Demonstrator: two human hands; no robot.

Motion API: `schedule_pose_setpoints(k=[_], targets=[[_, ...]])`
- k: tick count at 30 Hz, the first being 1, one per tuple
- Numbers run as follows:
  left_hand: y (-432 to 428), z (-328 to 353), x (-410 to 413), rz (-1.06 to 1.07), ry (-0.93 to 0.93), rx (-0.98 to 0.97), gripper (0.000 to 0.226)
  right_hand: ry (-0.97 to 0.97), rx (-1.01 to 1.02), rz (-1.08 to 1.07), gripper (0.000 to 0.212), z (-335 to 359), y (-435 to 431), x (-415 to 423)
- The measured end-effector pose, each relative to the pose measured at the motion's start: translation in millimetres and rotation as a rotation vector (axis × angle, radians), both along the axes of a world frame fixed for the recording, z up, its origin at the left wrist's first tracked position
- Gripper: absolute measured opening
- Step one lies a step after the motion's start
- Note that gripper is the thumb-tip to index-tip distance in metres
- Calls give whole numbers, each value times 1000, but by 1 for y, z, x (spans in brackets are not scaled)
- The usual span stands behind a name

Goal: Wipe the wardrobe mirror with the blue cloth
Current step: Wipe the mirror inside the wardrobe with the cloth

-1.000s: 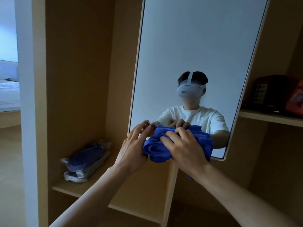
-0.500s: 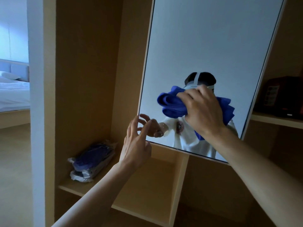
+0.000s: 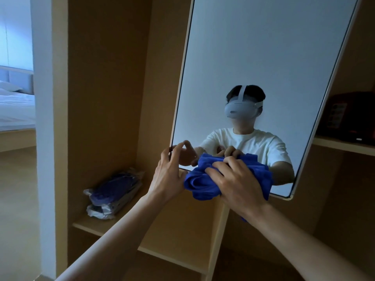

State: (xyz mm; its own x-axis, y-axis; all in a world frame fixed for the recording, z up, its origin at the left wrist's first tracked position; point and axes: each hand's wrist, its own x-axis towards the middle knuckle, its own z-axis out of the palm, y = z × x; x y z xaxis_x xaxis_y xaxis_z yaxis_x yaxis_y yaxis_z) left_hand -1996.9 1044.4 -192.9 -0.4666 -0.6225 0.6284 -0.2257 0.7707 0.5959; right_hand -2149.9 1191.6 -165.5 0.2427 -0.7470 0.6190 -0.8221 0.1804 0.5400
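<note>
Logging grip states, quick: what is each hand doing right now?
Left hand: at the lower left edge of the mirror; whether it grips the edge cannot be told.
Right hand: grips the blue cloth, bunched against the mirror.
</note>
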Motion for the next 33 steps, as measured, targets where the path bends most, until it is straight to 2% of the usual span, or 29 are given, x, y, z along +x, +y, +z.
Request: schedule_pose_setpoints(k=[4,9,13,18,21,26,29,33], targets=[[3,-2,4,0,24,11,84,19,-26,34,34,20,0,0],[5,-5,7,7,76,4,84,-4,-216,38,41,82,-14,6],[4,-10,6,10,99,20,82,-39,-269,46,40,96,-23,13],[0,-11,5,-16,147,41,81,-27,-70,14,35,34,-24,19],[-2,-12,12,-56,150,32,84,-65,43,15,39,-4,-20,23],[-6,-9,22,-61,128,32,85,-20,168,5,36,-4,-21,21],[-5,-8,23,-59,154,51,82,38,92,4,32,14,-21,22],[-6,-9,24,-101,197,97,80,15,-104,-28,36,64,-31,23]])
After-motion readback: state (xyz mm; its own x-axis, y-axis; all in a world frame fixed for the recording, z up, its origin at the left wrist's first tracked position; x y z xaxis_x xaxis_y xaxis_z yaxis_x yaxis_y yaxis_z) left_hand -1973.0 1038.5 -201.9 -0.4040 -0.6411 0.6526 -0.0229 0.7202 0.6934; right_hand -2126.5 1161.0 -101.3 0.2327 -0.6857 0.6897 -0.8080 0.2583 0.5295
